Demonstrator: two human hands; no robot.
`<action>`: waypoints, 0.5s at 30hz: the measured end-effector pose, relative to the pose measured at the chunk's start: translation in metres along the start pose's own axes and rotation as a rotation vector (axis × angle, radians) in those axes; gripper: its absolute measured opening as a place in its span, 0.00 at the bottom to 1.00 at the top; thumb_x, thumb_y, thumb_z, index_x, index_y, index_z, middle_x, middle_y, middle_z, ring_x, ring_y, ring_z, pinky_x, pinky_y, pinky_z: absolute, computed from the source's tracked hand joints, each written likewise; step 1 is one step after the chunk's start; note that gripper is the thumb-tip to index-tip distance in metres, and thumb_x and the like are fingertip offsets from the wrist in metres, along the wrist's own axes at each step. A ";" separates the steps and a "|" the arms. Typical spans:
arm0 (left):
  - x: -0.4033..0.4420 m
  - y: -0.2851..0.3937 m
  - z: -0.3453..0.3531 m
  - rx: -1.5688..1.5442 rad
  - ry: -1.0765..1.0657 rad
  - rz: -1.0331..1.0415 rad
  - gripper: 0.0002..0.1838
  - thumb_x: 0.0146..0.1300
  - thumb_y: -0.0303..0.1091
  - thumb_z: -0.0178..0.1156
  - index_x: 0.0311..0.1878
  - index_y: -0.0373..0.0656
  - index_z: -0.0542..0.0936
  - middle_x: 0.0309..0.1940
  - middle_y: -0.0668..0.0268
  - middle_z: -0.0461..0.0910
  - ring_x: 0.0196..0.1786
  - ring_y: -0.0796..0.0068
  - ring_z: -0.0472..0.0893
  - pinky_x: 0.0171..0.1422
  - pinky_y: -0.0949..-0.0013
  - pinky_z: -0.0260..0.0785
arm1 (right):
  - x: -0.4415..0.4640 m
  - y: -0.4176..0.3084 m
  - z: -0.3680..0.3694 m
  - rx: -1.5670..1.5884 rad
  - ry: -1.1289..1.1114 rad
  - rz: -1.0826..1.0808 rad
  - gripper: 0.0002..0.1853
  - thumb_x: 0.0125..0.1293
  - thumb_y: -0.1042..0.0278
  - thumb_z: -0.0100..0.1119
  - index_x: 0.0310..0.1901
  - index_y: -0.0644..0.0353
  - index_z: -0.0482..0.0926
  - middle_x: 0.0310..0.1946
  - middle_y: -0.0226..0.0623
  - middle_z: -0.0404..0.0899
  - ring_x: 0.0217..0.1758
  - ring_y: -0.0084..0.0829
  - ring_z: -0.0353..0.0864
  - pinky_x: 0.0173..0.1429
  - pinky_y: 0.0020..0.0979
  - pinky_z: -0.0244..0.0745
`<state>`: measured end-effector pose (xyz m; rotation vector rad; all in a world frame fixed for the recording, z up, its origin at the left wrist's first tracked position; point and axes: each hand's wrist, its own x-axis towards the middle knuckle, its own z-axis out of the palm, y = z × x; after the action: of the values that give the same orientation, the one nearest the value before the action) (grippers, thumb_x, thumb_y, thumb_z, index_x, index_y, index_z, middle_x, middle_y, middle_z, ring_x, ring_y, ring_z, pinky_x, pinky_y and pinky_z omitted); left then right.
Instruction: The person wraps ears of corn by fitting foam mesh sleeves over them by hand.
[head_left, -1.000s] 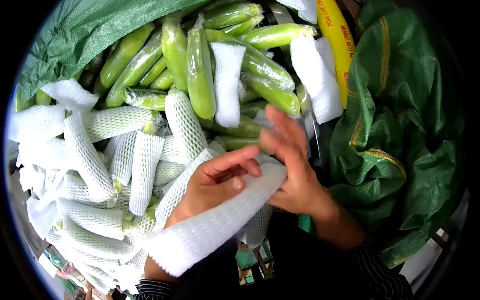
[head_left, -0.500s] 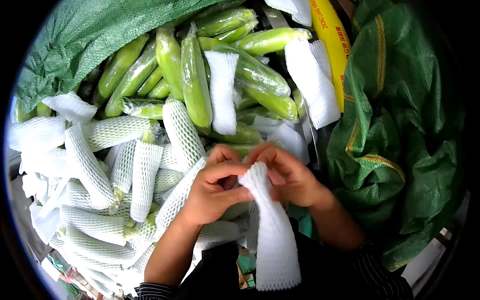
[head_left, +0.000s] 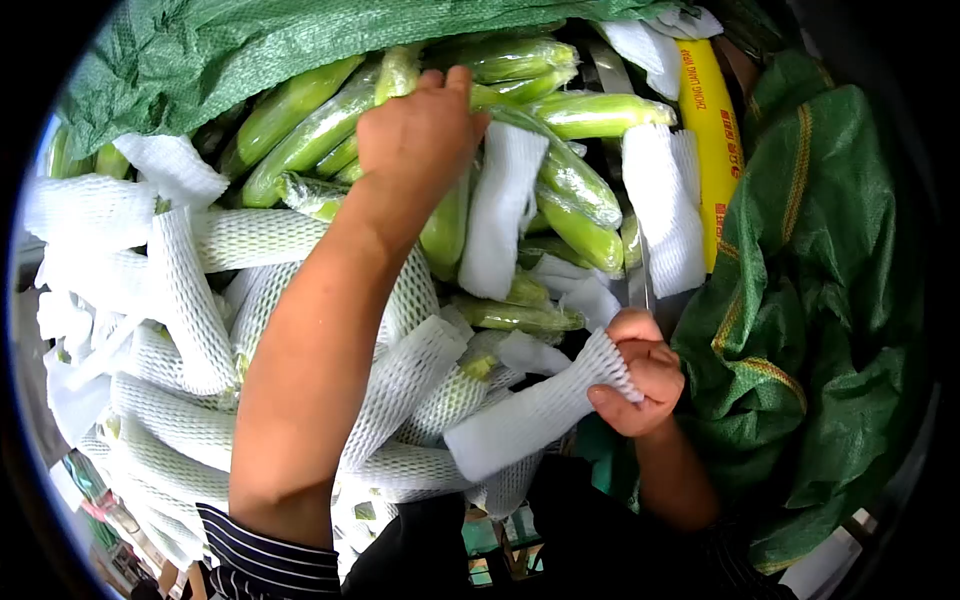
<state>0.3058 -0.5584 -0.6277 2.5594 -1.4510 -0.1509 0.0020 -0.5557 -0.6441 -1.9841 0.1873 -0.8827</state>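
Note:
My left hand [head_left: 420,125] reaches over the pile of green, film-wrapped ears of corn and is closed around one ear of corn [head_left: 444,232]; its fingertips are partly hidden. In my right hand [head_left: 645,375] is a white foam net sleeve [head_left: 540,415], pinched at its upper end by thumb and fingers. The sleeve looks flat and slants down to the left. Beside my left hand, another white foam sleeve [head_left: 503,212] lies on the wrapped corn. Below and left of my hands, sleeved ears of corn [head_left: 185,300] are heaped up.
Green woven sacking [head_left: 250,60] borders the pile at the back, and a crumpled green sack [head_left: 840,250] lies at the right. A yellow printed package [head_left: 710,150] stands beside more foam sleeves [head_left: 662,210]. A metal edge [head_left: 640,275] runs near my right hand.
My hands were together at the foam sleeve's end. The left has let go and moved up to the wrapped corn; the right has shifted right, and the sleeve now slants left.

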 end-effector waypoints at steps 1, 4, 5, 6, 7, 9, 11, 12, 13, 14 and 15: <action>-0.001 0.003 -0.002 0.007 -0.070 0.006 0.22 0.67 0.49 0.64 0.60 0.51 0.78 0.51 0.56 0.84 0.48 0.48 0.85 0.49 0.49 0.78 | -0.002 0.001 0.001 0.042 0.030 0.006 0.20 0.50 0.73 0.75 0.19 0.59 0.66 0.22 0.38 0.73 0.32 0.40 0.76 0.37 0.40 0.69; -0.060 0.008 0.001 -0.342 -0.002 0.329 0.19 0.61 0.39 0.66 0.55 0.49 0.78 0.47 0.57 0.84 0.48 0.50 0.84 0.48 0.52 0.78 | -0.013 -0.015 0.010 0.483 0.326 0.353 0.17 0.56 0.74 0.69 0.22 0.58 0.66 0.24 0.39 0.77 0.32 0.37 0.76 0.34 0.37 0.71; -0.087 0.012 0.003 -0.443 -0.009 0.409 0.20 0.58 0.34 0.67 0.54 0.47 0.78 0.47 0.58 0.83 0.47 0.50 0.83 0.48 0.53 0.78 | -0.014 -0.020 0.010 0.779 0.459 0.475 0.11 0.60 0.75 0.64 0.25 0.60 0.71 0.26 0.41 0.81 0.34 0.35 0.81 0.35 0.36 0.76; -0.109 0.008 0.006 -0.492 -0.035 0.524 0.20 0.54 0.31 0.67 0.52 0.47 0.79 0.46 0.60 0.82 0.44 0.52 0.83 0.47 0.56 0.79 | -0.003 -0.037 0.009 0.862 0.590 0.694 0.06 0.61 0.74 0.63 0.33 0.63 0.74 0.32 0.44 0.85 0.36 0.35 0.84 0.38 0.36 0.81; -0.128 0.006 0.009 -0.486 -0.006 0.630 0.21 0.53 0.30 0.67 0.53 0.49 0.81 0.44 0.62 0.81 0.42 0.57 0.84 0.43 0.59 0.79 | -0.004 -0.034 0.004 1.064 0.542 0.711 0.07 0.62 0.74 0.62 0.39 0.64 0.76 0.38 0.47 0.85 0.39 0.36 0.86 0.40 0.36 0.83; -0.152 0.007 0.000 -0.465 0.073 0.729 0.20 0.54 0.30 0.67 0.53 0.51 0.85 0.44 0.64 0.81 0.39 0.65 0.84 0.35 0.64 0.78 | -0.009 -0.029 0.002 1.528 0.451 0.741 0.18 0.64 0.72 0.61 0.55 0.62 0.72 0.48 0.50 0.84 0.45 0.38 0.86 0.45 0.37 0.85; -0.168 0.011 -0.013 -0.506 0.098 0.753 0.18 0.53 0.31 0.69 0.50 0.51 0.87 0.44 0.64 0.81 0.36 0.67 0.84 0.32 0.66 0.77 | -0.016 -0.023 0.009 2.042 0.388 0.841 0.32 0.67 0.72 0.60 0.72 0.58 0.64 0.55 0.51 0.79 0.51 0.39 0.85 0.50 0.38 0.87; -0.173 0.017 -0.026 -0.522 0.104 0.759 0.17 0.52 0.31 0.69 0.48 0.51 0.88 0.44 0.64 0.81 0.36 0.68 0.83 0.31 0.67 0.77 | -0.014 -0.023 0.011 2.007 0.338 0.748 0.28 0.69 0.67 0.58 0.70 0.56 0.65 0.53 0.48 0.79 0.49 0.37 0.84 0.48 0.37 0.84; -0.176 0.025 -0.041 -0.540 0.108 0.764 0.16 0.52 0.32 0.70 0.46 0.50 0.89 0.44 0.64 0.81 0.35 0.69 0.83 0.31 0.68 0.77 | -0.013 -0.024 0.013 1.969 0.293 0.655 0.25 0.72 0.63 0.55 0.68 0.54 0.66 0.50 0.44 0.79 0.47 0.35 0.82 0.47 0.37 0.82; -0.180 0.034 -0.059 -0.580 0.134 0.772 0.15 0.50 0.32 0.71 0.45 0.49 0.89 0.45 0.64 0.80 0.34 0.70 0.83 0.29 0.69 0.76 | -0.018 -0.032 0.002 2.073 0.316 0.643 0.18 0.74 0.55 0.52 0.61 0.50 0.72 0.45 0.38 0.79 0.43 0.30 0.80 0.42 0.34 0.77; -0.185 0.045 -0.065 -0.614 0.152 0.748 0.16 0.51 0.32 0.71 0.45 0.49 0.89 0.45 0.64 0.80 0.34 0.71 0.83 0.29 0.69 0.76 | -0.024 -0.039 -0.009 2.177 0.340 0.628 0.16 0.76 0.48 0.49 0.55 0.45 0.77 0.41 0.32 0.79 0.39 0.25 0.77 0.38 0.31 0.73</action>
<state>0.1850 -0.4150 -0.5553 1.4241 -1.8282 -0.2313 -0.0298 -0.5290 -0.6224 0.2734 -0.0310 -0.4195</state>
